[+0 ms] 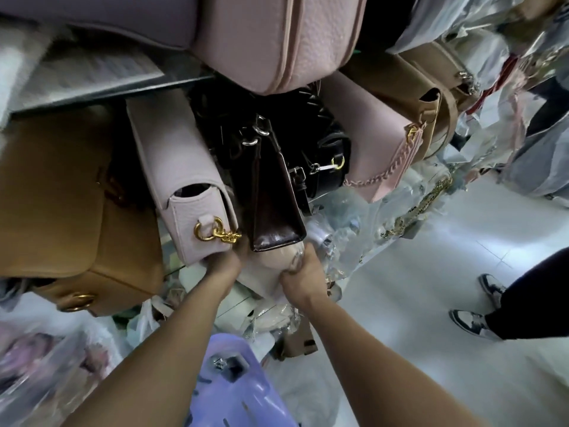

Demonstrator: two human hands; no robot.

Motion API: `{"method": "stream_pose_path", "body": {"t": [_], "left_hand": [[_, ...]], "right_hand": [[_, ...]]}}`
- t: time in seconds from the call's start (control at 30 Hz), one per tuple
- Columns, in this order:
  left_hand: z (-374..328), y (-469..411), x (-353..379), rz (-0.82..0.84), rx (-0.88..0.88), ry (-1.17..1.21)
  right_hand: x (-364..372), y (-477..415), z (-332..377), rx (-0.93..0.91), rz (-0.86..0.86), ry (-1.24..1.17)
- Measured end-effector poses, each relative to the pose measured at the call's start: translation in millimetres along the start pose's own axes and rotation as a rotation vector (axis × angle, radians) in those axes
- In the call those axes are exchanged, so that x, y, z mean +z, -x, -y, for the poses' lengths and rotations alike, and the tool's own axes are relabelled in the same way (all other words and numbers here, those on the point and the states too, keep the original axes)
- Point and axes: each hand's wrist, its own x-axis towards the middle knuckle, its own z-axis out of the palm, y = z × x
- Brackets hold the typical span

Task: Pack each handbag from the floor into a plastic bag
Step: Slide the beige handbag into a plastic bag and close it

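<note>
A pale beige handbag (272, 260) wrapped in clear plastic (295, 257) sits low in the pile, under a dark brown handbag (274, 208). My right hand (303, 271) grips the plastic-wrapped beige bag at its right side. My left hand (223, 263) reaches in at its left, fingers hidden beneath a pale pink handbag (191, 192) with a gold chain; what they hold is unclear. Both forearms stretch forward from the bottom of the view.
Stacked handbags fill the top: tan (61, 204), black (323, 143), pink with chain strap (378, 149), large pink (277, 41). Crumpled plastic bags (354, 229) lie on the white tiled floor (431, 257). A purple stool (240, 386) stands below. Another person's shoes (474, 322) are at right.
</note>
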Motion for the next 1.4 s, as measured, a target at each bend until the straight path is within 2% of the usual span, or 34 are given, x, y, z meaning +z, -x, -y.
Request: {"method": "stream_pose_path", "body": {"t": [0.07,0.2,0.3,0.43,0.53,0.7,0.87,1.03,1.23,1.4], "left_hand": [[2,0,6,-0.046,-0.032,0.0],[-1,5,18,-0.028,0.024,0.227],[5,9,18,0.005,-0.033,0.292],[11,28,16,-0.058,-0.081,0.327],[9,62,13,-0.074,-0.054,0.273],[11,125,4,-0.06,0.137,0.068],[16,200,-12,-0.188,0.325,-0.087],[43,287,-49,-0.363,0.464,-0.331],[106,416,-129,-0.6,0.337,-0.471],[169,505,-176,-0.822,0.173,-0.395]], "right_hand": [[-8,-1,0,0.01,0.043,0.014],[-21,-3,-4,0.021,0.115,-0.071],[-35,1,-8,-0.021,0.126,-0.162],[-64,16,-7,-0.094,0.129,-0.065],[-84,29,-10,-0.178,0.138,0.037],[-106,56,-16,-0.372,0.193,0.158],[-123,89,-22,-0.65,0.298,0.376],[-130,121,-15,-0.917,0.434,0.377],[-96,185,17,-1.162,0.571,0.313],[-49,254,25,-1.265,0.794,0.36]]}}
